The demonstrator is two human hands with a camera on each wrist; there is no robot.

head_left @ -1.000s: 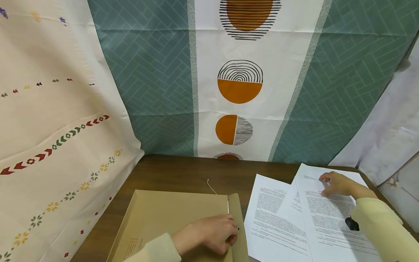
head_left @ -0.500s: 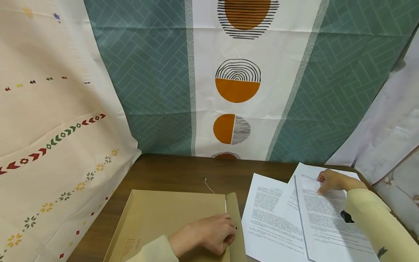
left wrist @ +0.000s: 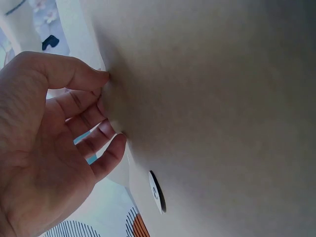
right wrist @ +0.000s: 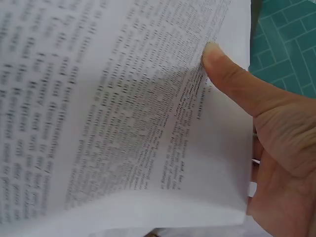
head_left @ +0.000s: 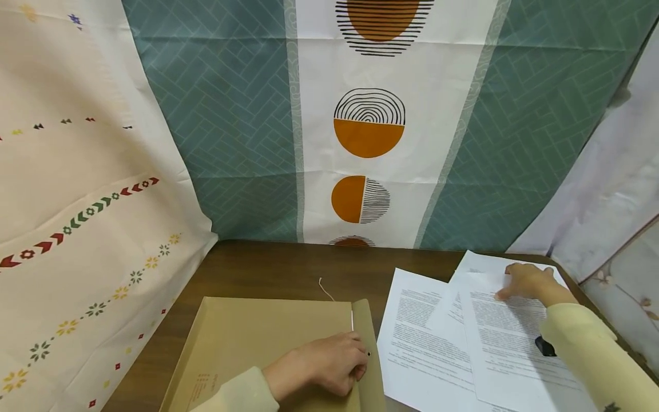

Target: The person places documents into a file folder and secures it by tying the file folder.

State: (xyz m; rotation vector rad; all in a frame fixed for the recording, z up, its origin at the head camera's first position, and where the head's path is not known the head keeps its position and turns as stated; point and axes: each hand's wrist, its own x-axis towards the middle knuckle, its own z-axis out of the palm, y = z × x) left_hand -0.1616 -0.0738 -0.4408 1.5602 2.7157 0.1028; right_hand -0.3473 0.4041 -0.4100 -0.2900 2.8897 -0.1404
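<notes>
In the head view a brown kraft paper envelope lies at the lower middle, its flap folded out to the right. My left hand pinches the envelope's opening edge between thumb and curled fingers. In the left wrist view a round button shows on the envelope, near the hand. At the right, my right hand holds the upper edge of a printed sheet. The right wrist view shows the thumb across the print and the other fingers mostly hidden behind the paper.
More printed sheets lie overlapping between the envelope and the held sheet. A thin white string sticks out behind the envelope on the dark wooden table. Patterned cloths hang behind and to both sides. A small black object shows by the right sleeve.
My right hand has taken hold of the top sheet, which has shifted slightly against the sheets beneath. The left hand stays at the envelope's edge. The head view has drifted slightly.
</notes>
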